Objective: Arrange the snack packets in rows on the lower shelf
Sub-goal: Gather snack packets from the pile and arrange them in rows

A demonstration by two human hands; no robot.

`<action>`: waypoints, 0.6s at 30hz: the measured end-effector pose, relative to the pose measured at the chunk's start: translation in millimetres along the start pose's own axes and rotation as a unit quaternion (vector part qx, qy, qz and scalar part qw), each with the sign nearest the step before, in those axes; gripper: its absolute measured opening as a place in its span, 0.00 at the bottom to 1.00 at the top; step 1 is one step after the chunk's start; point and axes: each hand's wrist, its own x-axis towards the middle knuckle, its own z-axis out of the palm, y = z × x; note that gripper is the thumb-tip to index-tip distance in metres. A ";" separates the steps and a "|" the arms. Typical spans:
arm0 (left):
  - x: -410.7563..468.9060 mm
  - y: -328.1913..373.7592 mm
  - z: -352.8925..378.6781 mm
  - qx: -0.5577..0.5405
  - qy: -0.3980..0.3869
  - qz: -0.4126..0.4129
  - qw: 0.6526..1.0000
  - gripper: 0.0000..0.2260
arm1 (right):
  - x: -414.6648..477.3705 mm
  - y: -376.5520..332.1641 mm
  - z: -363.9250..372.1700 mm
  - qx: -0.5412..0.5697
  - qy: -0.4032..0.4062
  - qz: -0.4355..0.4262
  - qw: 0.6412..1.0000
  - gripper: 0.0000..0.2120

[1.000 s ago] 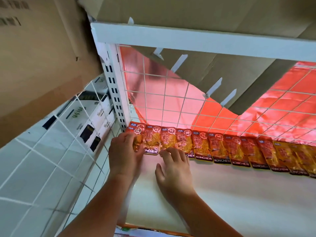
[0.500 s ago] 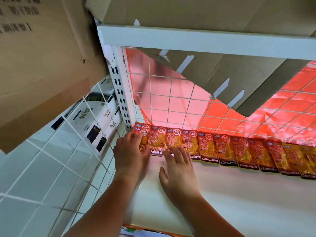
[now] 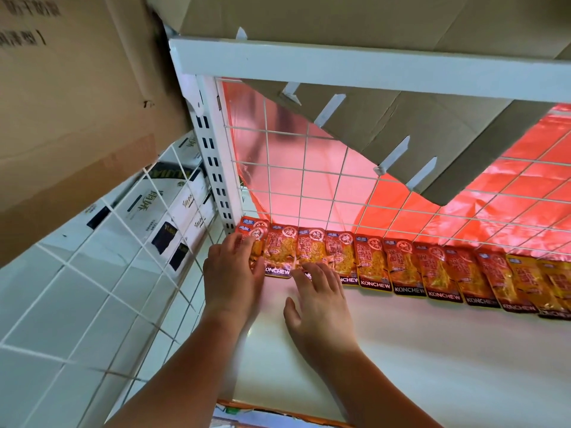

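Your left hand (image 3: 233, 273) lies flat and palm down, fingers straight and close together. Its fingertips press on the leftmost packets at the rear left corner of the lower shelf (image 3: 417, 350); it grips nothing. Your right hand (image 3: 319, 291) is also flat and palm down, fingers straight and slightly spread, thumb held out to the left. Its fingertips rest on the near edges of the third and fourth packets. Both forearms reach forward from the bottom of the view.

The snack packets (image 3: 372, 264) form one row along the rear of the shelf, side by side, edges touching or slightly overlapping, from the left corner to the right edge of the view. Each is orange-red with yellow contents and a dark near band printed KONCHEW. At the left end, two packets overlap.

The far ends of the row meet the wire grid (image 3: 304, 180), which has a red sheet (image 3: 494, 196) behind it. A slotted upright (image 3: 213, 168) stands at the left corner. The upper shelf rail (image 3: 370, 67) crosses above. To the left, white boxes (image 3: 160, 208) sit under a large cardboard box (image 3: 77, 103).
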 end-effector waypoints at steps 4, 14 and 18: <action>0.1 0.6 -0.7 -0.003 0.001 -0.003 1.000 0.23 | -0.6 -0.1 -0.4 0.006 0.000 0.006 1.000 0.24; -1.0 2.2 -3.2 0.003 0.008 -0.009 1.000 0.23 | -0.4 0.7 -0.3 0.020 0.046 0.004 0.999 0.22; -2.0 1.7 -4.1 0.004 0.008 -0.006 1.000 0.24 | -1.3 1.2 -0.2 0.025 0.059 0.008 0.998 0.21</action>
